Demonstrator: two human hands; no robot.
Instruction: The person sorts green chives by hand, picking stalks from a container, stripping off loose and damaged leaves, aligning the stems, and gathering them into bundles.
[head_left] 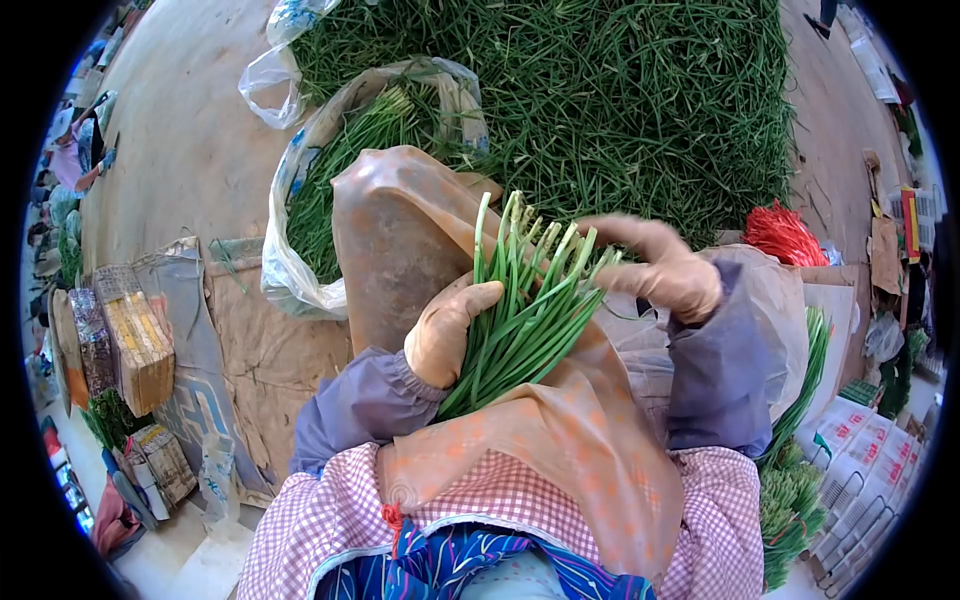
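Observation:
A bunch of long green stalks [520, 340], which look like garlic chives, lies slanted above my lap with its pale cut ends pointing up. My left hand [446, 328], in a tan glove, is closed around the bunch from the left, thumb across the stalks. My right hand [665, 268], also gloved, is beside the cut ends on the right. Its fingers are spread and partly blurred; whether they touch the stalks I cannot tell. Beneath the bunch, a brownish plastic sheet [540, 450] covers my lap and raised knee.
Ahead is a large heap of green stalks [620, 110]. An open plastic bag [300, 285] at its left holds more stalks. Red ties [785, 235] lie at the heap's right corner. Bundled greens [790, 500] are at my right side, flattened cardboard [265, 390] at my left.

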